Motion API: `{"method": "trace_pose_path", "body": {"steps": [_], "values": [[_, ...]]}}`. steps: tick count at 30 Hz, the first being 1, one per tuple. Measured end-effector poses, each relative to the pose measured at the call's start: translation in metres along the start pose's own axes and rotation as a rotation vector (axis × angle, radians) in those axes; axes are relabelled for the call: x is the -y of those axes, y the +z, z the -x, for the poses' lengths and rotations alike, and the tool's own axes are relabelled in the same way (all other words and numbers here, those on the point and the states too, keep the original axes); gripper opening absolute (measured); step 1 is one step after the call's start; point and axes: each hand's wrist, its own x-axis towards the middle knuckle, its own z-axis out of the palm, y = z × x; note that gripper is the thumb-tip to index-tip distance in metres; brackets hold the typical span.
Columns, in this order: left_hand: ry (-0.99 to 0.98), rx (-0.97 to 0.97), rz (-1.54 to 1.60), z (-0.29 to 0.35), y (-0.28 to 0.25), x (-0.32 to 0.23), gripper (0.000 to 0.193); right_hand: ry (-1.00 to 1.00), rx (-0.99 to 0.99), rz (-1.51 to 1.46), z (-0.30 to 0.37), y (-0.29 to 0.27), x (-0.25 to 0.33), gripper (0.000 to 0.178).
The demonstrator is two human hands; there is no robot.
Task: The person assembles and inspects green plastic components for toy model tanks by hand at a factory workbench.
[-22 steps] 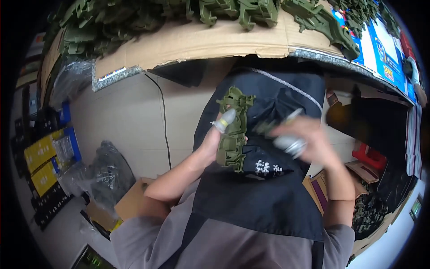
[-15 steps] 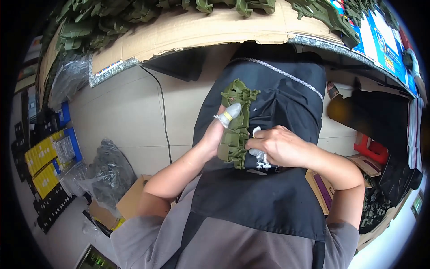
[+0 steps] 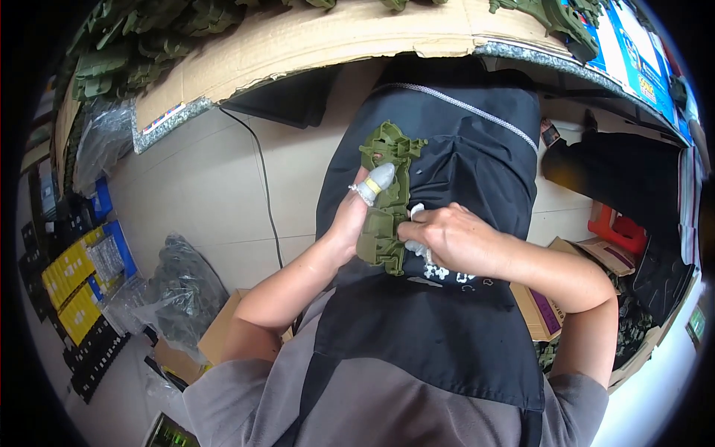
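Note:
An olive-green moulded plastic part (image 3: 377, 232), long with ribs and hollows, lies lengthwise over my lap. My left hand (image 3: 353, 223) grips it along its left side, the thumb on top in a grey-white finger cover (image 3: 382, 176) with a yellow band. Most of that hand's other fingers are hidden under the part. My right hand (image 3: 456, 240) is at the part's right edge, its fingers pressed together against it; white finger covers show on some of them. Whatever those fingers may hold is hidden. Under both hands is my black apron (image 3: 439, 328), with a white printed pattern beside the right hand.
Ahead, a cardboard-covered table edge (image 3: 335, 52) carries piles of green plastic parts (image 3: 126, 59). To the left stand a grey plastic bag (image 3: 186, 283), an open carton (image 3: 220, 324) and yellow-and-black packs (image 3: 74, 283). A red plastic object (image 3: 620, 227) and another carton (image 3: 536, 309) are at the right.
Both hands and the green part sit slightly further left and higher in the picture, along with a small shift of the whole view. The left hand keeps its grip; the right fingers stay at the part's edge.

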Motion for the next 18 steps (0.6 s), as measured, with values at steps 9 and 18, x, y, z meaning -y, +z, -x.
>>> {"method": "trace_pose_path", "body": {"steps": [9,18], "values": [[0.077,0.058,0.017,-0.005,-0.008,0.002,0.054,-0.051,0.13,-0.085,-0.007,-0.008,-0.016,0.034],[0.48,0.393,-0.011,0.019,-0.014,-0.05,0.058,0.186,-0.755,0.471,0.052,-0.2,-0.113,0.075]]}}
